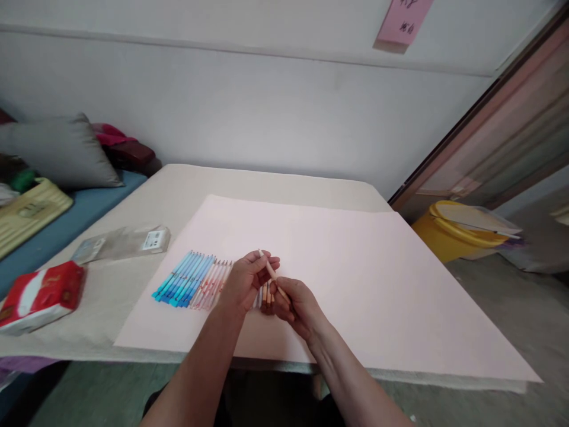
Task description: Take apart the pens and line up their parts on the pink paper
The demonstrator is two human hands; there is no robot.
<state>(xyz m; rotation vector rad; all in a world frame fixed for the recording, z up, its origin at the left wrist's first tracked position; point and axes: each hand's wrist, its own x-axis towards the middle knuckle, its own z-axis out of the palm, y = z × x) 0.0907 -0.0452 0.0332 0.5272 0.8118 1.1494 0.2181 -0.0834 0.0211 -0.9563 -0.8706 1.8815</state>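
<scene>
A slim pale peach pen [270, 270] is held tilted over the table, its pointed tip up and to the left. My left hand [245, 277] has its thumb and fingers closed around the upper part near the tip. Lower down, my right hand [297, 303] grips the pen's barrel between thumb and fingers. Under and beside my hands lie rows of pens: blue pens [184, 279] at the left, then white-and-pink pens [212, 286], partly covered by my left hand. Brown-orange pens [267, 298] show between my hands, largely hidden.
Pink paper sheet [355, 284] covers much of the beige-covered table [271, 181]. At the left lie a clear plastic box [128, 244] and a red-and-white packet [42, 295]. A grey cushion [62, 148] rests beyond. A yellow bucket [457, 234] stands right of the table.
</scene>
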